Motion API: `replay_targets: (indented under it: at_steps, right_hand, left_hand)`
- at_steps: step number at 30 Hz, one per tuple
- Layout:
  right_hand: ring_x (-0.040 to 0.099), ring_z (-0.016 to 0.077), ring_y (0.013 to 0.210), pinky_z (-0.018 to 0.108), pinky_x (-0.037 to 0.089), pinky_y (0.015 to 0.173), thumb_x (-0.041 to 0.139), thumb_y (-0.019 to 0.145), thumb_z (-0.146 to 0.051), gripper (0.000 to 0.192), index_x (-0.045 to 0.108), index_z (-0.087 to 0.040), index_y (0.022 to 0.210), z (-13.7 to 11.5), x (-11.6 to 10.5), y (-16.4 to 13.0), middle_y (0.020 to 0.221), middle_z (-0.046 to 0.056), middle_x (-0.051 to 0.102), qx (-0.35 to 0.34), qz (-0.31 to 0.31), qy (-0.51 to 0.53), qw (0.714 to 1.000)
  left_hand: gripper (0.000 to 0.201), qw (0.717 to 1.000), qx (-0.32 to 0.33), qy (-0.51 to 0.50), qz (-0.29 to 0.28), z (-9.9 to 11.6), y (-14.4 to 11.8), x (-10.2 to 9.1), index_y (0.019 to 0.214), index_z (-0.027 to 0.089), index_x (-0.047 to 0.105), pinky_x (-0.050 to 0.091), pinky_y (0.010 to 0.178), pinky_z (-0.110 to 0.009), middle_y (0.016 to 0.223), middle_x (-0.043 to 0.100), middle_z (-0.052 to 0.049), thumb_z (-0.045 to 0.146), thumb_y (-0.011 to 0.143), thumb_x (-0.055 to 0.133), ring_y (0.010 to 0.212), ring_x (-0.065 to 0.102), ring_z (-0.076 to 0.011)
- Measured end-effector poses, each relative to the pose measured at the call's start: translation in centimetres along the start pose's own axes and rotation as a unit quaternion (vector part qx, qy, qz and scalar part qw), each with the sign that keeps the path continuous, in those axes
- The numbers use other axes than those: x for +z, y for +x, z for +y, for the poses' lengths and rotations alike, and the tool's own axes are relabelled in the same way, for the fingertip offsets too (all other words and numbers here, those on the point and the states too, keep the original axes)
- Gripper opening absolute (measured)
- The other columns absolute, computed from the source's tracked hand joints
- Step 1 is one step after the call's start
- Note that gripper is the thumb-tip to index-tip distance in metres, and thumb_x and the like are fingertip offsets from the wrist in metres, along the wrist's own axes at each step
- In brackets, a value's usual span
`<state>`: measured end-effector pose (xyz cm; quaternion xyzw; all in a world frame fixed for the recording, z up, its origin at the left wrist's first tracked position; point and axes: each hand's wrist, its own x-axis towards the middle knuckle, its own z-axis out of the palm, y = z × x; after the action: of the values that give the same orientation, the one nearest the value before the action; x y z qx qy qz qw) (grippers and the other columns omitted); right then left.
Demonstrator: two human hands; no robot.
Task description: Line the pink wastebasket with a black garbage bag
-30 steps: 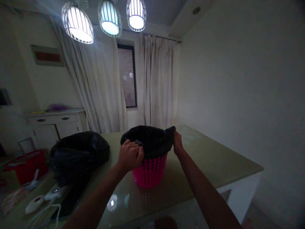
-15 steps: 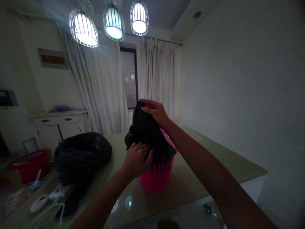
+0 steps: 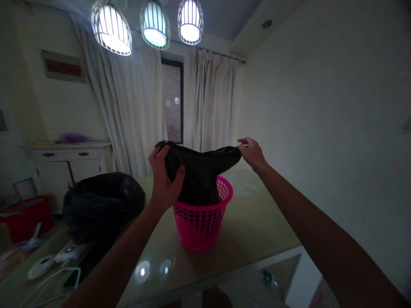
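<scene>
Both hands, left hand (image 3: 165, 177) and right hand (image 3: 253, 153), pinch the limp, light black bag (image 3: 201, 171) by its rim above the pink basket (image 3: 202, 220).

Lamps: we see three caged lamps (image 3: 155, 25) lit above.
Curtains: pale curtains (image 3: 210, 105) hang by a dark window (image 3: 172, 102).
Tabletop: our shiny tabletop (image 3: 253, 226) holds a full black bag (image 3: 102, 203) and white gadgets (image 3: 40, 266).
Cabinet: a white cabinet (image 3: 69, 162) stands behind.
</scene>
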<state>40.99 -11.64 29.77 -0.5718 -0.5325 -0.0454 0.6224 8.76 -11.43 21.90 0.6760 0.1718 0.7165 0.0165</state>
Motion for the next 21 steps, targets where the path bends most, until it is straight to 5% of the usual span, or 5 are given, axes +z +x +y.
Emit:
replay_targets:
  at_steps: [6, 10, 14, 18, 21]
  right_hand:
    - [0.053, 0.0326, 0.144, 0.048, 0.044, 0.122, 0.100, 0.060, -0.060, 0.103, 0.062, -0.025, 0.149, -6.3, 3.5, -4.7, 0.153, 0.010, 0.059, -0.284, -0.333, 0.105, 0.893]
    - [0.070, 0.0245, 0.097, 0.034, 0.057, 0.089, 0.091, 0.079, -0.044, 0.040, 0.079, -0.018, 0.108, -7.1, 8.6, -7.8, 0.100, 0.004, 0.077, -0.255, -0.550, 0.050, 0.794]
    - [0.054, 0.0139, 0.065, 0.026, 0.039, 0.063, 0.070, 0.097, -0.046, 0.035, 0.073, -0.014, 0.084, -6.0, 10.4, -8.1, 0.066, -0.002, 0.059, -0.186, -0.491, 0.056, 0.849]
    - [0.052, 0.0127, 0.069, 0.026, 0.037, 0.066, 0.064, 0.100, -0.041, 0.032, 0.073, -0.013, 0.088, -5.9, 10.4, -7.8, 0.070, -0.002, 0.059, -0.188, -0.435, 0.104, 0.874]
    - [0.062, 0.0168, 0.084, 0.027, 0.043, 0.078, 0.065, 0.099, -0.036, 0.025, 0.076, -0.013, 0.098, -6.0, 10.4, -8.2, 0.088, 0.001, 0.072, -0.208, -0.399, 0.130, 0.884]
  left_hand:
    - [0.038, 0.932, -0.154, -0.327, -0.010, 4.0, 3.4, 2.1, 0.118, 0.028, 0.062, 0.059, 0.089, -0.032, 0.119, 0.066, -0.004, 0.031, 0.085, 0.080, 0.102, 0.070, -0.0206]
    - [0.039, 0.918, -0.156, -0.357, -0.072, 5.0, 4.7, 0.0, 0.120, 0.028, 0.067, 0.058, 0.094, -0.036, 0.123, 0.067, -0.005, 0.028, 0.083, 0.081, 0.107, 0.070, -0.0223]
    - [0.043, 0.962, -0.111, -0.248, 0.028, 0.7, 4.1, -3.9, 0.129, 0.031, 0.067, 0.050, 0.113, -0.041, 0.133, 0.067, -0.005, 0.037, 0.089, 0.080, 0.122, 0.066, -0.0226]
    - [0.107, 0.971, -0.161, -0.057, -0.169, -3.7, 1.0, -5.3, 0.162, 0.030, 0.039, 0.034, 0.129, -0.061, 0.173, 0.038, -0.017, 0.049, 0.073, 0.096, 0.156, 0.042, -0.0380]
    - [0.126, 0.947, -0.268, -0.067, -0.164, -4.1, -0.8, -3.9, 0.166, 0.025, 0.031, 0.029, 0.130, -0.064, 0.173, 0.038, -0.022, 0.050, 0.064, 0.101, 0.160, 0.037, -0.0416]
